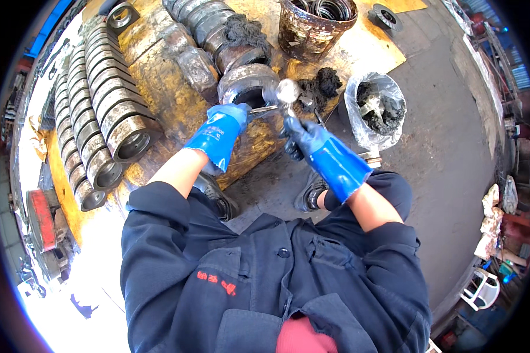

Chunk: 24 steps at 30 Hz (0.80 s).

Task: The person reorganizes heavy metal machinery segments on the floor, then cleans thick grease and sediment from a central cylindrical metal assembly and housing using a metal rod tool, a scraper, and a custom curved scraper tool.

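A: What is the left hand doing?
B: The left hand (228, 116), in a blue glove, is closed around one end of a thin metal rod (265, 109), which points to the right. It sits just at the near end of the thick metal ring (249, 75).

A: And the right hand?
B: The right hand (301, 136), gloved in blue too, has its fingers wrapped around the handle of a hammer (288, 92). The head is raised and a little blurred, close to the rod's right end; I can't tell whether they touch.

A: Where exactly is that ring?
B: At the near end of a row of similar rings running far and left, on a yellow-stained surface (259, 148). A dark, matted clump (243, 32) lies on top of the row.

A: Anything around it?
B: More metal rings (115, 97) in rows on the left, a grimy bucket (309, 41) holding rings on the far side, and a clear plastic bag (351, 100) with dark waste inside to the right.
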Each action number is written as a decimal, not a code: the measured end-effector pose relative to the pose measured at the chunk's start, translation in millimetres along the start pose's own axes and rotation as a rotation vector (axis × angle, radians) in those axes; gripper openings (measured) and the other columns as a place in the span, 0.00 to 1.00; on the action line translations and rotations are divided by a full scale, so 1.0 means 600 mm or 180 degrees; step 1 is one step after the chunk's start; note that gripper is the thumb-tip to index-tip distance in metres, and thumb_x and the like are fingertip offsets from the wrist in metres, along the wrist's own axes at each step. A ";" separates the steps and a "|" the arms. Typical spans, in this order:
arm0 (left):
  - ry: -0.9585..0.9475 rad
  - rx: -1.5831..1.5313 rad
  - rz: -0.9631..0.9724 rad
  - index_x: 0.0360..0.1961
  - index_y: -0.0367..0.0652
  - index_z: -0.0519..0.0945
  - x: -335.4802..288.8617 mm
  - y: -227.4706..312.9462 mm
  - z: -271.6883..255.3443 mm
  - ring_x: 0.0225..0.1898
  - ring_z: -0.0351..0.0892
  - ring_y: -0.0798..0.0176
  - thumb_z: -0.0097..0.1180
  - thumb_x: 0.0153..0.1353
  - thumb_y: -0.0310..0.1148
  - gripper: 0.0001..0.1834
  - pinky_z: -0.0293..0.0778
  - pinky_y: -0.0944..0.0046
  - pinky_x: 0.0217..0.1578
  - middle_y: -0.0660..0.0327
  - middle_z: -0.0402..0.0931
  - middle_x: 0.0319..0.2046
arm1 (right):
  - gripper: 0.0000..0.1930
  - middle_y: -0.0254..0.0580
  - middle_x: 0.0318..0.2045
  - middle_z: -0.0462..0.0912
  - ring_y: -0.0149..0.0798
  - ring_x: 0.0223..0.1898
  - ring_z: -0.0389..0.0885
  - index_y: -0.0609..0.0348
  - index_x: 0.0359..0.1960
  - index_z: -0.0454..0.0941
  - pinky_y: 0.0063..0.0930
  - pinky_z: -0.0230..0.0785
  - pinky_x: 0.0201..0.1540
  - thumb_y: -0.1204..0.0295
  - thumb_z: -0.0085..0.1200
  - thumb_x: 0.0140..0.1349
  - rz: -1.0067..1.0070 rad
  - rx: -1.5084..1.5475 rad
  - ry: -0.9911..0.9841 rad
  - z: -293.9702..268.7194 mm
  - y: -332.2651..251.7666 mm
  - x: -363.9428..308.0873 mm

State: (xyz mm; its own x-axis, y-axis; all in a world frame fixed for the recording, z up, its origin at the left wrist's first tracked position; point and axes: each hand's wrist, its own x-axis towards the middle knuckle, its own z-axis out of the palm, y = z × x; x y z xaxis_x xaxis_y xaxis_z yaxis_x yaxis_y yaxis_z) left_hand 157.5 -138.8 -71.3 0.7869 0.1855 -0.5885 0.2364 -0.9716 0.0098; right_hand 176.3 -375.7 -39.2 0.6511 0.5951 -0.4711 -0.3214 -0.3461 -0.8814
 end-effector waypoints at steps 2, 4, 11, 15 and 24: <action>-0.0014 -0.0009 -0.0107 0.56 0.48 0.77 -0.004 -0.003 0.009 0.55 0.79 0.49 0.47 0.64 0.35 0.20 0.73 0.47 0.52 0.54 0.78 0.55 | 0.30 0.35 0.21 0.79 0.27 0.21 0.76 0.59 0.40 0.81 0.21 0.66 0.25 0.41 0.47 0.66 0.0228 -0.0449 0.0045 0.012 0.014 -0.002; 0.0073 -0.0147 -0.0115 0.55 0.48 0.78 0.016 -0.028 0.043 0.54 0.80 0.49 0.46 0.64 0.35 0.19 0.74 0.46 0.51 0.54 0.79 0.54 | 0.29 0.36 0.22 0.79 0.26 0.24 0.77 0.59 0.40 0.81 0.20 0.67 0.27 0.41 0.46 0.67 -0.0141 -0.0659 0.0062 0.029 -0.010 -0.019; -0.0237 -0.0002 0.0230 0.53 0.50 0.80 -0.006 -0.024 0.074 0.49 0.82 0.48 0.50 0.62 0.35 0.19 0.76 0.48 0.48 0.55 0.82 0.49 | 0.27 0.35 0.24 0.79 0.25 0.26 0.75 0.61 0.47 0.76 0.21 0.66 0.31 0.45 0.50 0.66 -0.0918 0.0399 0.0047 0.095 0.011 -0.057; -0.0317 -0.0001 0.0300 0.53 0.50 0.80 -0.032 0.004 0.120 0.49 0.82 0.49 0.49 0.63 0.38 0.18 0.76 0.49 0.48 0.56 0.82 0.48 | 0.29 0.37 0.23 0.78 0.27 0.24 0.75 0.62 0.44 0.77 0.23 0.67 0.28 0.43 0.49 0.66 -0.0535 0.0228 0.0210 0.079 0.070 -0.043; -0.0015 0.0078 0.0031 0.53 0.50 0.79 -0.015 -0.002 0.098 0.51 0.82 0.51 0.48 0.64 0.39 0.18 0.76 0.46 0.48 0.56 0.81 0.50 | 0.31 0.37 0.22 0.79 0.29 0.22 0.75 0.62 0.40 0.77 0.24 0.67 0.25 0.40 0.48 0.65 0.0093 0.0886 0.0715 0.057 0.135 -0.022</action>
State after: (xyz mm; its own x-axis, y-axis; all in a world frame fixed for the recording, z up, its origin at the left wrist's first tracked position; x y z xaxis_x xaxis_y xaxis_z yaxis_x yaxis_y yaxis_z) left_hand 116.5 -147.8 -113.4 0.7865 0.1753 -0.5922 0.2146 -0.9767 -0.0042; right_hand 118.2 -387.2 -105.6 0.7639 0.4028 -0.5043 -0.4970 -0.1314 -0.8578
